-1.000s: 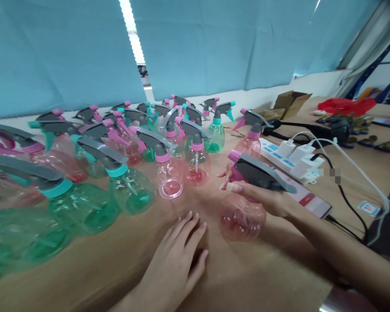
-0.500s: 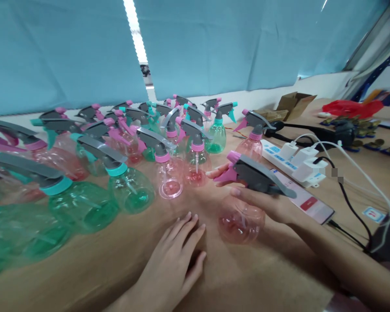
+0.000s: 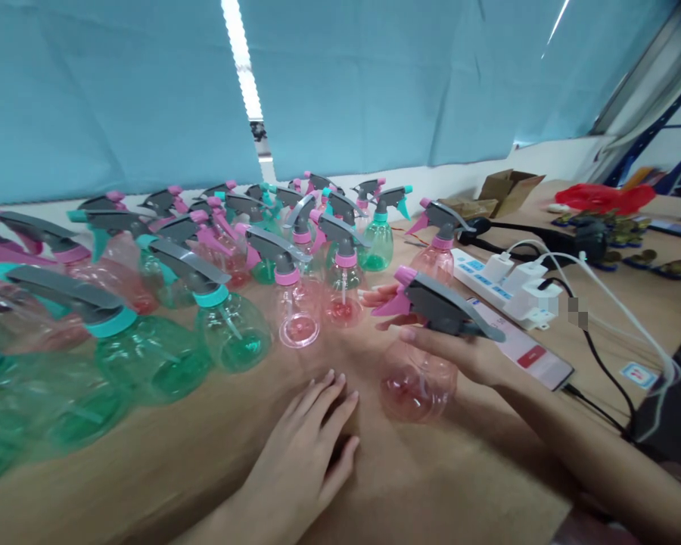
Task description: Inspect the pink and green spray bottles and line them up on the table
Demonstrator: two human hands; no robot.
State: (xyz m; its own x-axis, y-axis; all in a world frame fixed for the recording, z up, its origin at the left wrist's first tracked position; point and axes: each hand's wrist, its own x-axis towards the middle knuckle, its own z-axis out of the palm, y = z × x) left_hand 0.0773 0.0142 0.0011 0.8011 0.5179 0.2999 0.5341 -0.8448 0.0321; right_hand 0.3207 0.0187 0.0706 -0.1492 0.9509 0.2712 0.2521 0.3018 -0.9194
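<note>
A clear pink spray bottle (image 3: 417, 386) with a grey and pink trigger head stands on the brown tabletop in front of me. Around its neck, just under the trigger head, my right hand (image 3: 459, 348) is closed, thumb on the near side and fingertips showing past the pink trigger. My left hand (image 3: 300, 443) lies palm down on the table to the left of this bottle, fingers stretched and holding nothing. Closest beyond the hands are another pink spray bottle (image 3: 299, 306) and a green spray bottle (image 3: 232, 333), both upright with a little liquid-like colour at the base.
Several more pink and green spray bottles crowd the left and back. To the right lie a phone (image 3: 522, 348), a white power strip (image 3: 482, 272) with chargers and cables, and a black headset-like item (image 3: 567, 242). Farther back are a cardboard box (image 3: 511, 193) and red plastic (image 3: 601, 198).
The camera view has turned slightly, so the left-hand bottles appear a little farther right and the power strip and phone a little farther left. Both hands keep nearly the same pose.
</note>
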